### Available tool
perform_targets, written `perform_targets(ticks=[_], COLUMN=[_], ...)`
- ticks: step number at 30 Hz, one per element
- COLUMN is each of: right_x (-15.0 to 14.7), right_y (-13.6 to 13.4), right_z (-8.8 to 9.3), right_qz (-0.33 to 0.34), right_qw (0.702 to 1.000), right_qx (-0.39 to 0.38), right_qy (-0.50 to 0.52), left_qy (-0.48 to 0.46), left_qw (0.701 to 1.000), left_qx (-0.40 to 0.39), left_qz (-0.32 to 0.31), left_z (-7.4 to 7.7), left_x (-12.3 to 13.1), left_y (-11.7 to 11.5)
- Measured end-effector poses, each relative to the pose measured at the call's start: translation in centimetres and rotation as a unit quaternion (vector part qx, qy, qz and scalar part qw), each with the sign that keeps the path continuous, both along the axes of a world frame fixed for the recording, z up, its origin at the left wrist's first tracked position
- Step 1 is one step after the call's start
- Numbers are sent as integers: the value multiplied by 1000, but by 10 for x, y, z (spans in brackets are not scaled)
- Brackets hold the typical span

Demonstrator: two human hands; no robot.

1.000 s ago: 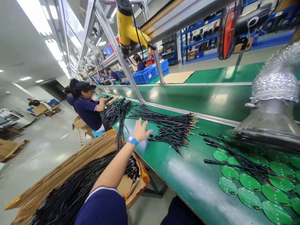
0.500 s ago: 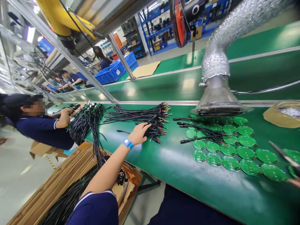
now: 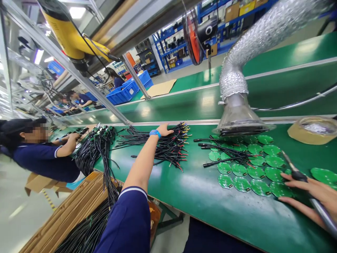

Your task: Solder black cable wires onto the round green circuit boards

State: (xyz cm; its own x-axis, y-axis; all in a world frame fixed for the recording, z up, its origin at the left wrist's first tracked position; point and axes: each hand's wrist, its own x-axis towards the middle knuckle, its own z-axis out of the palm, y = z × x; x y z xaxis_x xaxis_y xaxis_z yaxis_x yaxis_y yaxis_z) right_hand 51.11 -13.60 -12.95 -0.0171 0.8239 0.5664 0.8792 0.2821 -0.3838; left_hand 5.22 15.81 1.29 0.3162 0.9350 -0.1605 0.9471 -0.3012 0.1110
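black cables laid left of fume hood, under left hand (nearer one), long axis pointed roughly hoodward. whether any pinched by left fingers, can't be told. soldering iron gripped in right hand, nearside-right of hood.

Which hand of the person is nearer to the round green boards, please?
Right. The right hand, holding a pen-like tool, is near the right-hand end of the round green boards; the left hand is farther away, over the black cables.

No lettering or numbers seem legible at this blur.
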Motion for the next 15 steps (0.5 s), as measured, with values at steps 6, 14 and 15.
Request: perform_targets(ticks=[6, 14, 15], right_x=[-10, -14, -12], right_y=[-8, -10, -12], right_z=[16, 32, 30], right_qz=[53, 67, 53], right_qw=[997, 992, 993], right_qx=[28, 59, 56], right_qy=[-50, -89, -86], left_qy=[32, 25, 18], left_qw=[995, 994, 995], left_qx=[-91, -102, -89], left_qz=[13, 44, 46], left_z=[-10, -7, -7], left_x=[10, 10, 12], left_y=[22, 13, 11])
